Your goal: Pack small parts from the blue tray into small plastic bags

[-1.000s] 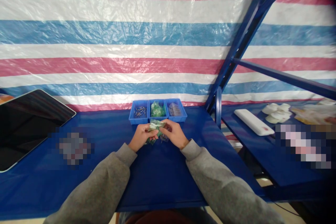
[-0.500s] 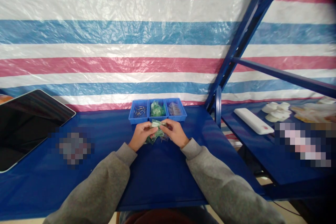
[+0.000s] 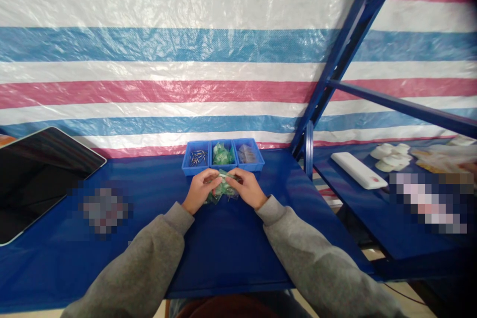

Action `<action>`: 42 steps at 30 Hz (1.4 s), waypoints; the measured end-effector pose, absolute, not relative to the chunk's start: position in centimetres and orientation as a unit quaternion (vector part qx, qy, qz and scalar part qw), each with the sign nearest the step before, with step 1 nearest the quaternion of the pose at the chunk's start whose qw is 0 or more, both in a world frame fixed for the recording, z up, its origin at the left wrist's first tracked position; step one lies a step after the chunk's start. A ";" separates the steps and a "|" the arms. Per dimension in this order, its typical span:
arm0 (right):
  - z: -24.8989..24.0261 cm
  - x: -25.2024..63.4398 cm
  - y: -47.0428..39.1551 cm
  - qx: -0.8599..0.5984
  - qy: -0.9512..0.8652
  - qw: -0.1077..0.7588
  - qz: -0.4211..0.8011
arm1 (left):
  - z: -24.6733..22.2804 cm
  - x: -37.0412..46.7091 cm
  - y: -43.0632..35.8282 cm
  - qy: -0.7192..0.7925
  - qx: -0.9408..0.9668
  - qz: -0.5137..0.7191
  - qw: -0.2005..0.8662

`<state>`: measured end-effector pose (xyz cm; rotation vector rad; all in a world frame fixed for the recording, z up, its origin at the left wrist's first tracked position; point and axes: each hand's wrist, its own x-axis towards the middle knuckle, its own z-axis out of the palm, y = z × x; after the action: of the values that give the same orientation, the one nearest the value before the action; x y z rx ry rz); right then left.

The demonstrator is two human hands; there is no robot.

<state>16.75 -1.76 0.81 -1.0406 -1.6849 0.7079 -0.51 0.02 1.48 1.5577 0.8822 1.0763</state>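
Note:
Both of my hands meet near the middle of the blue table, just in front of three small blue bins. My left hand (image 3: 201, 191) is closed, thumb and fingers pinching a small green plastic packet (image 3: 223, 186) from the left. From the right, my right hand (image 3: 249, 189) pinches the same packet, its thumb close to the other thumb. More green and clear plastic lies beneath the fingertips, partly hidden. The left bin (image 3: 197, 171) holds thin metal pieces (image 3: 198, 157), the middle one green packets (image 3: 222, 155), the right one clear bags (image 3: 246, 154).
A dark-screened tablet-like panel (image 3: 40, 179) lies at the left, with a blurred patch (image 3: 104, 211) beside it. On the right table are a white box-shaped device (image 3: 358, 170) and white round pieces (image 3: 391, 156). A blue metal frame (image 3: 343, 54) rises between the tables.
The fingertips have come slightly closer together over the packet, covering more of it. The hands otherwise stay in the same place.

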 end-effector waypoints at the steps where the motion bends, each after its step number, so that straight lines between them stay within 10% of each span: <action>1: 0.8 16.7 -1.8 -0.430 -0.692 0.496 0.301 | 1.4 -0.6 0.1 0.365 0.644 0.446 0.503; 42: 0.8 16.9 -1.6 -0.446 -0.651 0.521 0.325 | 1.4 -0.7 0.2 0.353 0.667 0.391 0.527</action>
<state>16.91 -1.56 0.75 -1.0684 -1.5598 0.7789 -0.67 0.21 1.41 1.5935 0.8433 0.9338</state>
